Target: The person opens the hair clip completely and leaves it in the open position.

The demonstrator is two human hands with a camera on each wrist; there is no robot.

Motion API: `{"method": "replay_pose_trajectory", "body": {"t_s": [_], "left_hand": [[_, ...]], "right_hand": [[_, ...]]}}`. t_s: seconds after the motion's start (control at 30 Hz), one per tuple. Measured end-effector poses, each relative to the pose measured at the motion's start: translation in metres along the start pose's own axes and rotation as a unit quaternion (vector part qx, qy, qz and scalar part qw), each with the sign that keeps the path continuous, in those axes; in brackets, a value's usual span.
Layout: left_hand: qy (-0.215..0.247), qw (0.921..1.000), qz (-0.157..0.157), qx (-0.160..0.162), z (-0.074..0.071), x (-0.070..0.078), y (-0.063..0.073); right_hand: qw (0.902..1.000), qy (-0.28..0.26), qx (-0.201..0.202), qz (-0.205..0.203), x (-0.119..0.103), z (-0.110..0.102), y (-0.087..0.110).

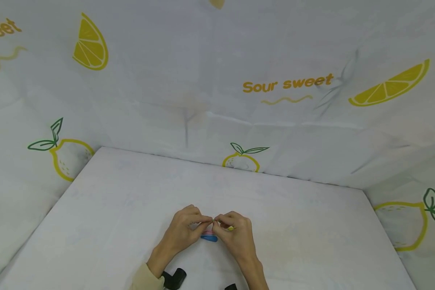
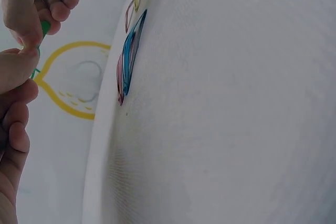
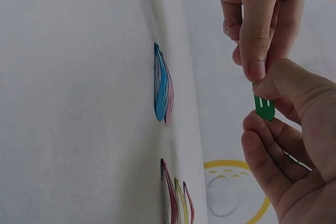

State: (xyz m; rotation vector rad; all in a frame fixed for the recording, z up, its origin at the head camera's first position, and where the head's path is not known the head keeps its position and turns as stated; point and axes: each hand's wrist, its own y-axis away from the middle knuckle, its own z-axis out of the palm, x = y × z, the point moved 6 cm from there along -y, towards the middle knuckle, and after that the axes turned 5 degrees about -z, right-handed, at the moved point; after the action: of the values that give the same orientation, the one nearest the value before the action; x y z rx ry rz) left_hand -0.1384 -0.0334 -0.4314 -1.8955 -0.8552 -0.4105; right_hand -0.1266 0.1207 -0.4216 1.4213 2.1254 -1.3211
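My left hand [image 1: 181, 231] and right hand [image 1: 239, 237] meet low in the middle of the head view, both pinching a small green snap hair clip [image 3: 265, 107]. In the right wrist view, the right thumb lies over the clip while the left fingers pinch its upper end. Below the hands on the table lie a blue hair clip [image 1: 209, 238] and, against it, a pink hair clip [image 3: 169, 98]. Partly behind the right hand is a yellow hair clip [image 1: 230, 228]. The right wrist view shows it between a dark red clip [image 3: 167, 187] and a pinkish red clip [image 3: 189, 203].
A white table [image 1: 311, 241] spreads around the hands. Behind it and at both sides stands a white cloth [image 1: 148, 80] printed with lemons and lettering. Black wrist devices [image 1: 175, 278] show near the bottom edge by the forearms.
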Motion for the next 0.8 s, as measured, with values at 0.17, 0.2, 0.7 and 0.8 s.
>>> {"method": "replay_pose_trajectory", "body": {"t_s": [0.17, 0.2, 0.7, 0.8], "left_hand": [[0.005, 1.0000, -0.002, 0.000, 0.0011, -0.0006, 0.0009], [0.006, 1.0000, -0.002, -0.001, 0.0014, -0.0009, 0.0011], [-0.002, 1.0000, -0.003, -0.006, -0.0004, -0.0047, 0.0002], [-0.007, 1.0000, 0.001, 0.000, -0.0029, -0.0063, 0.0000]], "right_hand": [[1.0000, 0.006, -0.002, -0.002, -0.0006, 0.0019, 0.0007], [1.0000, 0.007, -0.004, -0.002, -0.0005, 0.0021, 0.0007], [0.9996, -0.013, -0.020, 0.016, 0.0023, 0.0015, -0.0017], [0.9994, -0.021, -0.021, 0.019, 0.0036, 0.0003, -0.0026]]}}
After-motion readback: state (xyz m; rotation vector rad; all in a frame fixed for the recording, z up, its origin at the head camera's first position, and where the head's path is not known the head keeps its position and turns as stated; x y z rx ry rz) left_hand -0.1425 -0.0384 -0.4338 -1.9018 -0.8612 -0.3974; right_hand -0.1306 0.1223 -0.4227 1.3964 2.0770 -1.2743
